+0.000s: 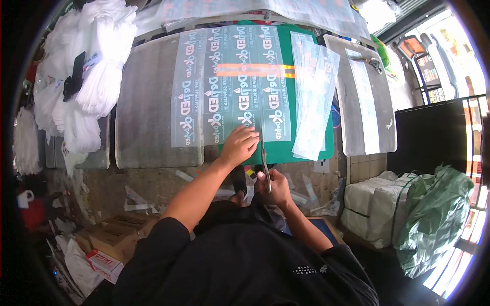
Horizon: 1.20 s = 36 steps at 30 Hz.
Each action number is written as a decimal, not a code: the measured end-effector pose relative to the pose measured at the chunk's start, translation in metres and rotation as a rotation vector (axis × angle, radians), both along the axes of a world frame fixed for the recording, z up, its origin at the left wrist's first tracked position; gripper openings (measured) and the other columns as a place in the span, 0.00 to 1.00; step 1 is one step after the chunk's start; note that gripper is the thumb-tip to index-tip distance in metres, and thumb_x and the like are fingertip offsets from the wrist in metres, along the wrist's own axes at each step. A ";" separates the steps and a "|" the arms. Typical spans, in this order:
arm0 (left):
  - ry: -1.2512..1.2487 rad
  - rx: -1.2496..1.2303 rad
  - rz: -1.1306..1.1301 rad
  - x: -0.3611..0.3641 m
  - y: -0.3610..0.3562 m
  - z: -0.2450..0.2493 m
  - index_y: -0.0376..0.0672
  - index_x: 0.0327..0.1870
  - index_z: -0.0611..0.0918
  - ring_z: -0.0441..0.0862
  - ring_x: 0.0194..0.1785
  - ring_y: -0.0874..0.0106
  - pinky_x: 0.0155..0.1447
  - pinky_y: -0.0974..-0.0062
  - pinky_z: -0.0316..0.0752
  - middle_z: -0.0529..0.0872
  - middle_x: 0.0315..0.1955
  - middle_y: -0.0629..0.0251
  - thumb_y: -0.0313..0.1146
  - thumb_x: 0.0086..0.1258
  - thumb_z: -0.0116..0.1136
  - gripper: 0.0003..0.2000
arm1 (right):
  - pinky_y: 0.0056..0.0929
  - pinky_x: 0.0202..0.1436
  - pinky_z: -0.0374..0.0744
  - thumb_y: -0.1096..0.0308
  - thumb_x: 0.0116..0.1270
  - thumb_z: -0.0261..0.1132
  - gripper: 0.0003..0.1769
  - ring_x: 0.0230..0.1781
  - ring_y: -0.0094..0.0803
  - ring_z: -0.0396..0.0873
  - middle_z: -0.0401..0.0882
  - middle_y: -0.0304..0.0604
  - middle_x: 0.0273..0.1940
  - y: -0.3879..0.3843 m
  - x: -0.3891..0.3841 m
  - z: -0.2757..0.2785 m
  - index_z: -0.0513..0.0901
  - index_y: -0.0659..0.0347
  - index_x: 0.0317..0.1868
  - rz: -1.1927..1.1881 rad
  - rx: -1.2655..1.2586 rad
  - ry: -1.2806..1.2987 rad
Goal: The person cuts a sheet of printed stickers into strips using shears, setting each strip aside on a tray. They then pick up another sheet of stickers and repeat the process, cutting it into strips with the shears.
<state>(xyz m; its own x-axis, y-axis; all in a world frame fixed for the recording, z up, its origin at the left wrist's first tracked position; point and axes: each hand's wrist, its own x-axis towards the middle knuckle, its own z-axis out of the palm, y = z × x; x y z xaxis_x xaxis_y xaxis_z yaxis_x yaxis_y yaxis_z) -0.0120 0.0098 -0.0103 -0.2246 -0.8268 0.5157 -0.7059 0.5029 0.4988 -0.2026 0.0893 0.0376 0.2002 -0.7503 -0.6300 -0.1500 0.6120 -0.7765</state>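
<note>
A translucent printed sheet [224, 97] with rows of white lettering lies over the grey board and the green mat [306, 148]. My left hand [241, 146] rests on the sheet's lower edge, palm down with its fingers reaching forward. In my right hand [274, 187] are the scissors [264, 166], their blades pointing forward at the sheet's near edge, just right of my left hand. Cut strips [314, 97] of the same printed film lie in a loose pile on the mat's right side. Orange stripes cross the sheet near its middle.
White fabric bundles [84, 76] hang at the left, with a black object on them. Another pair of scissors [375, 64] lies on the right board [385, 117]. Wrapped white bales [375, 209] stand at the lower right, cardboard boxes [120, 234] at the lower left. Scraps litter the floor.
</note>
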 end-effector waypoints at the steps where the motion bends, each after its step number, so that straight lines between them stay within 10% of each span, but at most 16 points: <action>1: 0.019 -0.026 -0.002 0.001 0.001 0.001 0.43 0.34 0.83 0.83 0.56 0.65 0.63 0.57 0.74 0.87 0.42 0.69 0.27 0.62 0.66 0.03 | 0.22 0.26 0.73 0.47 0.64 0.73 0.27 0.22 0.20 0.74 0.78 0.36 0.25 -0.005 0.004 0.002 0.79 0.67 0.38 0.001 0.001 0.003; 36: 0.104 0.013 -0.077 0.008 0.022 0.013 0.41 0.38 0.84 0.81 0.59 0.63 0.64 0.54 0.75 0.85 0.47 0.67 0.22 0.52 0.70 0.12 | 0.23 0.24 0.72 0.46 0.65 0.71 0.27 0.20 0.22 0.74 0.77 0.37 0.22 -0.076 0.027 0.008 0.78 0.66 0.33 0.010 -0.067 0.076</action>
<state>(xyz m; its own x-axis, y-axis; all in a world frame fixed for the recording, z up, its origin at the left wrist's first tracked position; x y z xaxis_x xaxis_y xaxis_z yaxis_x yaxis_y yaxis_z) -0.0043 0.0322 0.0027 -0.2340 -0.8158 0.5288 -0.6093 0.5469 0.5741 -0.1756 0.0129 0.0459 0.1610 -0.7896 -0.5921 -0.2160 0.5572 -0.8018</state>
